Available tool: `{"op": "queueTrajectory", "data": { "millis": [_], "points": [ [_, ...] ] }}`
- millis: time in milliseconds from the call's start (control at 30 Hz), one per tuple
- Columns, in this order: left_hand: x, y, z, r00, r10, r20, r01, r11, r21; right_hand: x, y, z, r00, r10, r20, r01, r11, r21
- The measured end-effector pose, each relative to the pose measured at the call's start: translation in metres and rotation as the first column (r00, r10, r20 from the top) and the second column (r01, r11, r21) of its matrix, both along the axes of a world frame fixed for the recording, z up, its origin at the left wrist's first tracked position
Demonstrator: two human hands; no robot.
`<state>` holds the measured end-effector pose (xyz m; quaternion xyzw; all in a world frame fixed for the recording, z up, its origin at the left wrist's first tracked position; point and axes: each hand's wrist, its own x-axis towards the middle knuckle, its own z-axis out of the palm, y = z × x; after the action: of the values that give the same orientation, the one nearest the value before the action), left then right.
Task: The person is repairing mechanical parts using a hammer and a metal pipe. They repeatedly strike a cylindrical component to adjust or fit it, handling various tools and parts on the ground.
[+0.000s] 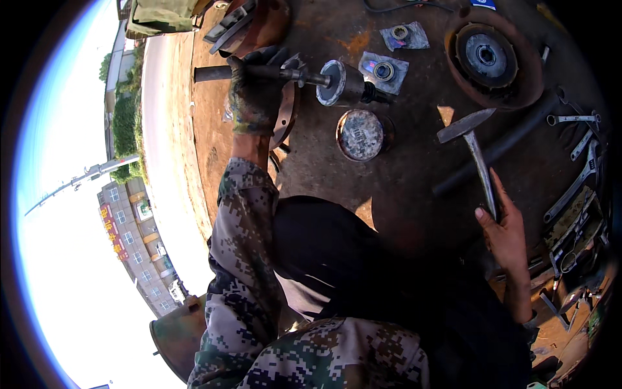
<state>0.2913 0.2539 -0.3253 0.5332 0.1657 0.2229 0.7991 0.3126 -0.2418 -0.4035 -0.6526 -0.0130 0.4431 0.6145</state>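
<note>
My left hand [259, 94], in a dark, stained work glove, is closed around a dark metal tube [217, 73] in line with a steel shaft [314, 78]. At its right end the shaft meets a grey cylinder [343, 84] with a pale rim, and a dark ridged end [377, 94] sticks out beyond. My bare right hand [507, 236] grips a hammer [481, 162] low on its metal handle. The hammer's head points up and away from me, apart from the shaft. Just below the cylinder stands a round tin [361, 135] with a smeared lid.
Two bagged ring-shaped parts, like bearings [383, 70], lie beyond the tin. A rusty drum [528, 84] with a round hub sits far right. Several wrenches [573, 119] and other tools line the right edge. Curved rusty metal [272, 29] stands behind my left hand. A road runs at left.
</note>
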Motion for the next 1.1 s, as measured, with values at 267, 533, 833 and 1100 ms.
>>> {"op": "queueTrajectory", "data": {
  "millis": [267, 533, 833, 1100],
  "points": [
    [-0.008, 0.022, -0.004, 0.999, 0.025, -0.043, -0.024, 0.999, 0.029, -0.001, -0.006, -0.009, 0.994, 0.067, 0.082, -0.066, 0.998, -0.017],
    [-0.011, 0.015, -0.002, 0.987, 0.097, -0.126, -0.075, 0.983, 0.167, -0.003, -0.011, -0.023, 0.970, 0.115, 0.213, -0.124, 0.992, 0.031],
    [-0.001, 0.005, -0.022, 0.982, -0.122, -0.141, 0.143, 0.979, 0.147, 0.000, -0.010, -0.001, 0.964, 0.193, 0.183, -0.164, 0.973, -0.160],
    [0.007, -0.045, -0.002, 0.955, 0.022, -0.294, 0.145, 0.835, 0.530, 0.015, -0.004, 0.044, 0.906, 0.253, 0.340, -0.180, 0.956, -0.232]
  ]
}}
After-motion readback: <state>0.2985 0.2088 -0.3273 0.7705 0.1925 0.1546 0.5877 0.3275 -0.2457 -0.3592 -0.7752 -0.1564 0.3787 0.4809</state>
